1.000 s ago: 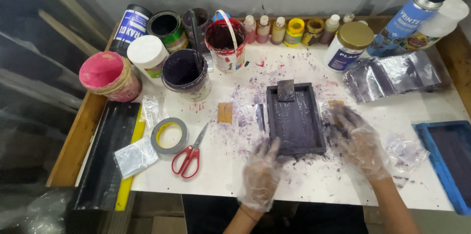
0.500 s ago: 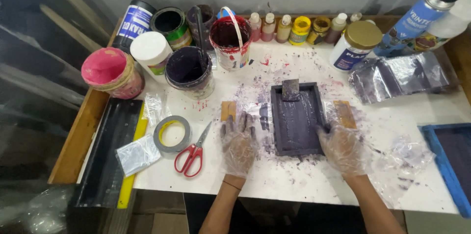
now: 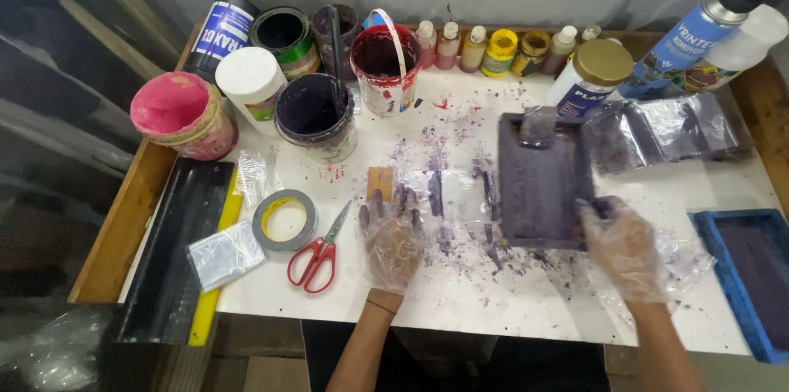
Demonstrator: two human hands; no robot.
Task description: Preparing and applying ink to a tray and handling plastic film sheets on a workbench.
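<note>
Dark tray (image 3: 538,182): flat on stained bench (image 3: 493,310), right hand (image 3: 625,248) gripping its near corner to steady it. Left hand (image 3: 393,236): spread wide, palm down beside small wooden block (image 3: 380,181), bracing.

I see a dark purple-stained rectangular tray (image 3: 538,186) lying flat on the paint-spattered white surface (image 3: 460,293), a small tan block (image 3: 379,181) well left of it.

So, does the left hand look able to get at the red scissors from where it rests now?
Probably yes. The left hand lies flat on the white table, and the red scissors lie just beside it with bare table between. The grey tape roll sits on the scissors' far side, out of the way.
</note>
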